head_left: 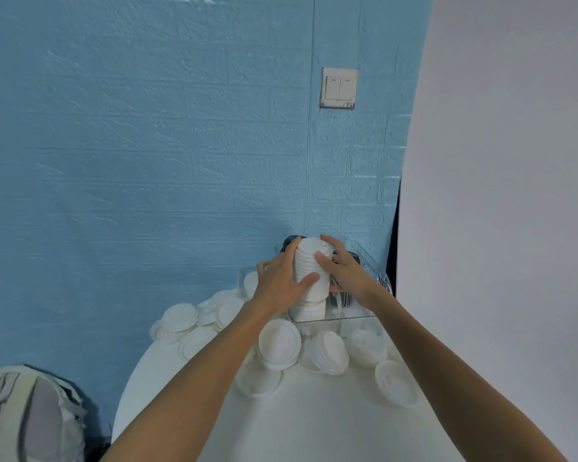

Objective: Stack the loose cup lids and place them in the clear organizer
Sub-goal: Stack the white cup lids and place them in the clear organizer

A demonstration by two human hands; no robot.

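Observation:
A tall stack of white cup lids (311, 261) stands upright inside the clear organizer (334, 320) at the back of the round white table. My left hand (277, 281) grips the stack from the left, thumb across its front. From the right, my right hand (344, 275) grips the same stack, with fingers over its top edge. Several loose white lids (280, 343) lie in front of the organizer, and more loose lids (181, 318) lie to its left. The bottom of the stack shows through the organizer's front wall.
The white table (314, 418) curves away at its left edge. A blue brick-pattern wall with a light switch (339, 88) rises just behind the organizer. A white panel stands at the right. On the floor at the lower left sits a grey-and-cream backpack (27, 415).

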